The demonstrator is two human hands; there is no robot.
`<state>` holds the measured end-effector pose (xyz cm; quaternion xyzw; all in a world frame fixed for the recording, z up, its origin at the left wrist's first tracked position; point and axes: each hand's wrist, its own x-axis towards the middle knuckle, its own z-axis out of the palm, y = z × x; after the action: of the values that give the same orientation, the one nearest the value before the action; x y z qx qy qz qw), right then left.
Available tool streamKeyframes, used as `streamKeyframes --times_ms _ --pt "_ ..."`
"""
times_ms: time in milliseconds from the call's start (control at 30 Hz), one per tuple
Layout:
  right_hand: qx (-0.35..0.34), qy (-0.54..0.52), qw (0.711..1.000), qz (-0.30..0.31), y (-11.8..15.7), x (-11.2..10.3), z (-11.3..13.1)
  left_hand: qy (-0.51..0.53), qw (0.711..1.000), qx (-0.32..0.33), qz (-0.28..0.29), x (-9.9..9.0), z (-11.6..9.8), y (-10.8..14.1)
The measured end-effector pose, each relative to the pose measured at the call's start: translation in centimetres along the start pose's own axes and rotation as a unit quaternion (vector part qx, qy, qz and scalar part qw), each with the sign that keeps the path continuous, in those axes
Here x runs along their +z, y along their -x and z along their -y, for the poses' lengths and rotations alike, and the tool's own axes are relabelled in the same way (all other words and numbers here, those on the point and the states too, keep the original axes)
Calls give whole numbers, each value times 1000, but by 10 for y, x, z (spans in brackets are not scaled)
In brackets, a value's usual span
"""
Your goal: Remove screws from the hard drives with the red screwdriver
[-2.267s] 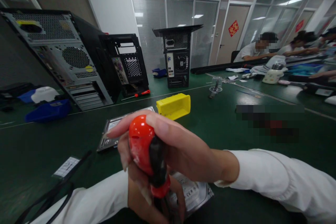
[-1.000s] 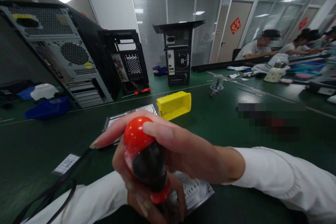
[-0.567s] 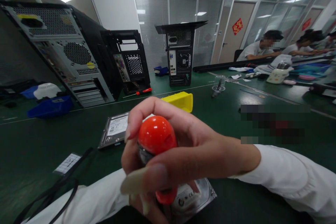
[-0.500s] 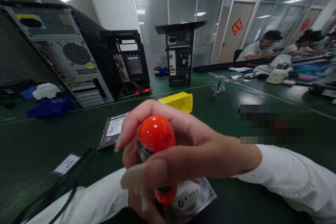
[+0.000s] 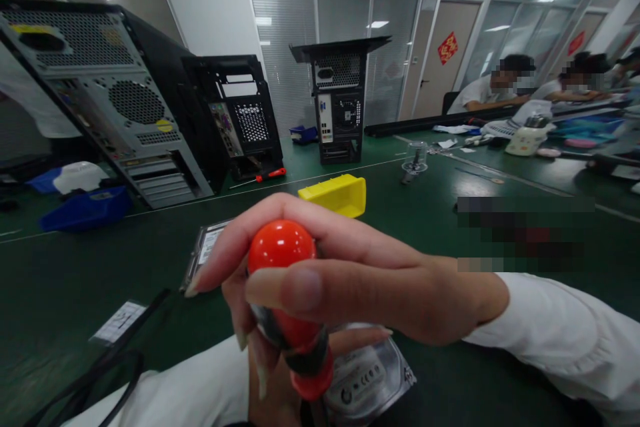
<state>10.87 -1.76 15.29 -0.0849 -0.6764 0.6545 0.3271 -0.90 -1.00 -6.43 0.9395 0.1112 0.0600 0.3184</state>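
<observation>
A green worktable (image 5: 395, 230) is being seen across the lower view, its near edge being hidden beneath the hands. At the far left, a computer tower (image 5: 145, 107) is being presented rear panel first, well beyond the hands. Open tabletop is being shown between a yellow bin (image 5: 337, 197) and the white right sleeve (image 5: 555, 333), and again to the left of the hands. The right hand (image 5: 375, 287) is being closed around the handle of a red-and-black screwdriver (image 5: 297, 330), the thumb being laid across it below the round red end. The left hand (image 5: 277, 397) is being mostly covered by the right; one finger is being extended over a hard drive (image 5: 367, 377), but how far the rest is being closed cannot be told. This drive is being held low at the centre, its CE-marked face up and one corner being pointed right; its long axis is being too much hidden to read. The screwdriver is being tilted steeply, its red end being turned toward the camera and its shaft being aimed downward; the tip is being hidden.
</observation>
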Motion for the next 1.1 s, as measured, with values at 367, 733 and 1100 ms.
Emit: streamKeyframes --times_ms 367,733,1100 --pt "-30 66 997 21 7 -11 -1 -15 999 15 -43 -29 5 9" --pt "-19 39 999 1 1 -14 -7 80 995 34 -46 -71 -3 27" --pt "24 -97 995 29 0 -11 -7 87 996 36 -8 -89 -8 18"
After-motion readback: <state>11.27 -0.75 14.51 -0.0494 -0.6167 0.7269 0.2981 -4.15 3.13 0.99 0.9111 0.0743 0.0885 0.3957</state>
